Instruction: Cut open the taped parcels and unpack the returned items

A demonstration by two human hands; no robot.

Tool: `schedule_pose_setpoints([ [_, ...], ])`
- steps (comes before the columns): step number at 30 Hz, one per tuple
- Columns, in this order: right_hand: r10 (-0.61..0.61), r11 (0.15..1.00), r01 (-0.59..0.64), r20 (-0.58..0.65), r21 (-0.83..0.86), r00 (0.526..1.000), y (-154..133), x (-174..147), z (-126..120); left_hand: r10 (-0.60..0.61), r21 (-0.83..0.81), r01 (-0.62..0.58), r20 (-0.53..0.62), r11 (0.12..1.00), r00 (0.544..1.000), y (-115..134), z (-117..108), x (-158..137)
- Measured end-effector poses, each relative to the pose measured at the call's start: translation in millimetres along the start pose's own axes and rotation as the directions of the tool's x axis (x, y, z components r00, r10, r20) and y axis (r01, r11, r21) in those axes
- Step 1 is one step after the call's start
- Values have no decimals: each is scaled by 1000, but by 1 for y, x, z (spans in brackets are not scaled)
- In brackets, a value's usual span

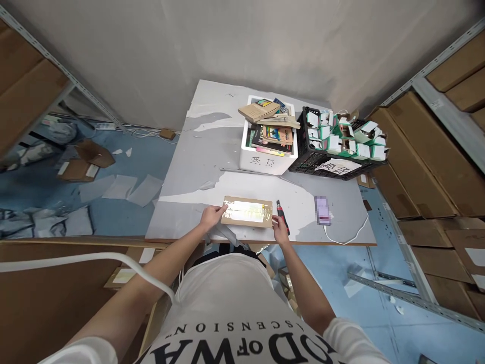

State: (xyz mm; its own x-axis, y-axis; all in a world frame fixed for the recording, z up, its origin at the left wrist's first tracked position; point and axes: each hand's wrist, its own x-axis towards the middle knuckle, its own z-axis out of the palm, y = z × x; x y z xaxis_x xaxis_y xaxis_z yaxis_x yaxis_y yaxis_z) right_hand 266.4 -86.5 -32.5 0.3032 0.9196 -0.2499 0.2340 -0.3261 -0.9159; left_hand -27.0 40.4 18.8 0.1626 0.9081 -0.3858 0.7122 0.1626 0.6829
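Note:
A flat brown cardboard parcel (pixel 231 218) with a white label and shiny clear tape lies level between my hands, near the table's front edge. My left hand (pixel 212 216) grips its left end, thumb on top. At the right end, my right hand (pixel 279 228) holds the lower corner with fingers closed on it. Just beside my right hand lies a red and black utility knife (pixel 282 217) on the table. Whether the parcel rests on the table or is slightly lifted, I cannot tell.
On the table (pixel 197 167) stand a white foam box (pixel 261 161) of books and a black crate (pixel 314 164) of white-and-green cartons. A phone (pixel 323 210) with a white cable lies at the right. Shelves with cardboard boxes (pixel 424 167) flank the right side; papers (pixel 120 187) litter the floor.

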Motion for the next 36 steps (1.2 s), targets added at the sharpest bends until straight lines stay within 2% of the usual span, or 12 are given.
schedule_pose_setpoints([
  [3, 14, 999, -18, 88, 41, 996, 10, -6, 4, -53, -221, 56, 18, 974, 998, -13, 5, 2],
  [5, 9, 999, -15, 124, 48, 992, 12, -7, 8, -70, -459, 95, 73, 883, 995, -28, 12, 1],
  [7, 11, 999, -16, 107, 51, 994, 11, -7, 12, -8, -602, 73, 111, 795, 994, -43, 20, -3],
  [8, 17, 999, -21, 93, 41, 996, 10, -7, 13, 44, -620, 40, 121, 783, 992, -50, 23, -6],
  [11, 38, 999, -39, 77, 10, 996, 7, -7, 14, 180, -549, -68, 153, 833, 972, -63, 32, -15],
  [13, 42, 999, -45, 99, 28, 994, 4, -8, 13, 212, -461, -123, 148, 879, 966, -63, 33, -20],
  [16, 31, 999, -37, 123, 40, 992, -3, -9, 9, 210, -325, -167, 104, 931, 972, -53, 26, -22],
  [21, -9, 1000, 13, 143, -25, 990, -22, -5, -5, 243, -160, -233, 45, 959, 969, -25, 7, -18],
  [24, 11, 985, 3, 79, -174, 997, -33, 4, -11, 212, -9, -212, 25, 977, 977, -11, 2, -11],
  [28, 99, 938, -87, 18, -335, 995, -37, 18, -9, 101, 93, -99, -17, 991, 995, -4, 8, 0],
  [31, 163, 928, -150, 10, -342, 987, -33, 23, -3, 26, 131, -22, -27, 991, 999, -4, 14, 7],
  [36, 187, 939, -174, 15, -296, 982, -21, 25, 1, -2, 182, 3, -6, 983, 1000, -5, 17, 13],
])
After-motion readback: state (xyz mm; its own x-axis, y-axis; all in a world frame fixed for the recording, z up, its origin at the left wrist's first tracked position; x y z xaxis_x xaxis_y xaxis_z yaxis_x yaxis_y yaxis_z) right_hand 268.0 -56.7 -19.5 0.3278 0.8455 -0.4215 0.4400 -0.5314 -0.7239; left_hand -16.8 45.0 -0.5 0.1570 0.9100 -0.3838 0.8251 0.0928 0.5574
